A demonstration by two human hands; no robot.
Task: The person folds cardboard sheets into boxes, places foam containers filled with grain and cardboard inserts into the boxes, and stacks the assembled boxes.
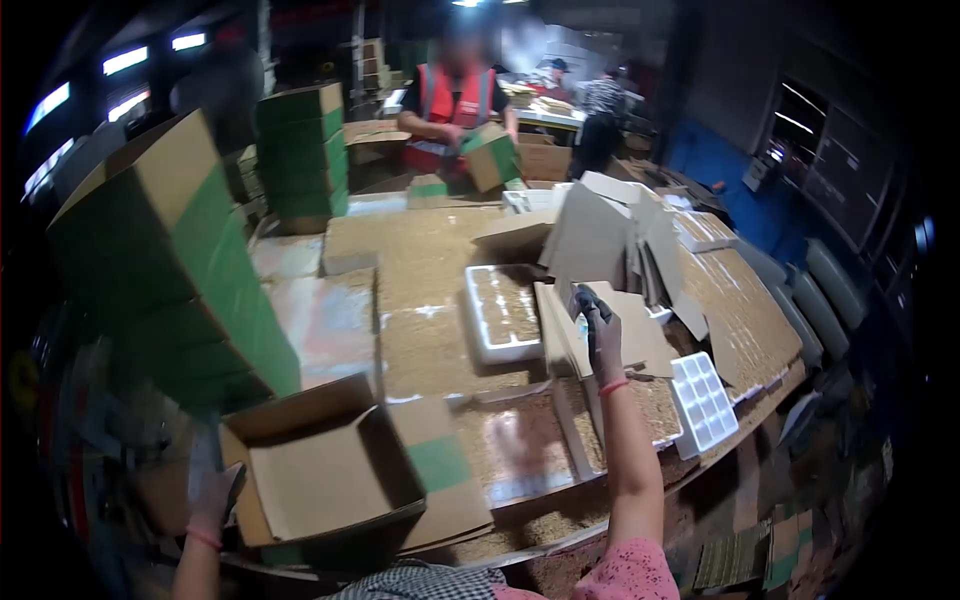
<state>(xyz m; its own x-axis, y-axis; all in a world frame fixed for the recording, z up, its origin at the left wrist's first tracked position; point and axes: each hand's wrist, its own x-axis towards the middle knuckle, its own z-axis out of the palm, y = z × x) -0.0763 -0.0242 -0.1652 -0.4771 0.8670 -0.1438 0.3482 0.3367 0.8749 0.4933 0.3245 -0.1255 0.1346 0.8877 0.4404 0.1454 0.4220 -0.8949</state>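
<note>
My left hand [213, 497], in a glove with dark fingertips, grips the left wall of an open cardboard box [320, 480] at the near left. The box is tilted toward me, and its bare brown bottom shows. My right hand [600, 335], gloved too, reaches forward with its fingers closed at the top edge of some upright cardboard sheets [562, 330]. Behind it leans a larger bundle of grey-brown cardboard sheets [590, 235]. A white foam tray [508, 352] with brown filled cells lies left of my right hand.
Tall stacks of green-and-brown boxes stand at the left [190, 270] and farther back [300, 160]. An empty white gridded tray [706, 405] tilts at the table's right edge. Opposite, a person in a red vest [455, 100] handles a box [490, 158]. Flattened cardboard [440, 465] lies beside my box.
</note>
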